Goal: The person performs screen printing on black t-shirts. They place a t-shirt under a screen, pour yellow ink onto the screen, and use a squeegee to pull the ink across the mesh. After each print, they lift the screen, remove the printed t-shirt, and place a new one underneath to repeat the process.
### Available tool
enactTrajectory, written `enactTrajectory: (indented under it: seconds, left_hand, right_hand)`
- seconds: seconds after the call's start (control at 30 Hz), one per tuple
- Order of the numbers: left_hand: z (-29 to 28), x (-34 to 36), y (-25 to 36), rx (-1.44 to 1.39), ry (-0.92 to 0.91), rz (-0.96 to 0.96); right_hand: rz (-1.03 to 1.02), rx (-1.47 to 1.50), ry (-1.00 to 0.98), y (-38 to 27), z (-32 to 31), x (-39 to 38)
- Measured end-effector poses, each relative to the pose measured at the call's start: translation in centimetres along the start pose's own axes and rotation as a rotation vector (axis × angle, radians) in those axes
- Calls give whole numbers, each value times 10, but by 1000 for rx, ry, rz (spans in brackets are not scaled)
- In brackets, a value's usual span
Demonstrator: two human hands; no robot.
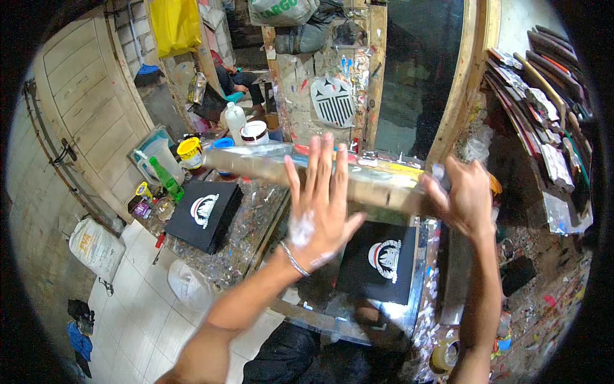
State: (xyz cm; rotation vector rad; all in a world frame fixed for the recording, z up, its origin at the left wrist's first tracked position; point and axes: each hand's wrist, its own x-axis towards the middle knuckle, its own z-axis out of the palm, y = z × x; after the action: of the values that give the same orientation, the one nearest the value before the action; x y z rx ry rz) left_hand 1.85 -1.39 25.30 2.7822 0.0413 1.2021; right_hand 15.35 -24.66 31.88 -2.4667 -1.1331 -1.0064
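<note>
A wooden screen printing frame is tilted up at mid-view, its near edge smeared by motion. My left hand is open, fingers stretched upward over the frame's near side; whether it touches the wood I cannot tell. White paint or ink marks the back of that hand. At the frame's right end my right hand has its fingers curled around the corner. Below the frame, a black fabric piece with a white-and-red cartoon print lies on the glossy board. My left forearm hides part of that area.
A stack of printed black pieces lies on the stained bench to the left. Behind it stand a green bottle, a yellow tub and a white bottle. Several frames lean at right. Another person's legs show behind.
</note>
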Motion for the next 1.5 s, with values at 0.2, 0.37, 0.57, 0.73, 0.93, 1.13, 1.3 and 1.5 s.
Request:
enactTrajectory:
  seconds: [0.2, 0.37, 0.57, 0.73, 0.93, 1.13, 1.3, 1.5]
  left_hand:
    - [13, -98, -19, -203, -526, 188]
    - [59, -174, -17, -234, -697, 84]
    - [62, -173, -27, -261, -729, 94]
    - [60, -171, -27, -286, -755, 61]
    - [58, -165, -26, -277, -766, 62]
    - [57, -164, -25, -282, -789, 45]
    - [60, -167, -26, -284, -794, 57]
    - [66, -170, -25, -290, -808, 55]
  right_hand:
    - [-45, 161, -144, -64, 44, -165]
    - [-25, 106, -462, -70, 86, -214]
    - [222, 295, -979, -26, 127, -140]
    - [148, 320, -881, -25, 104, -140]
    - [110, 285, -857, -38, 92, -155]
    - [20, 100, -707, -68, 97, -186]
    - [44, -2, -396, -27, 168, -161]
    - [98, 24, -598, 28, 211, -105]
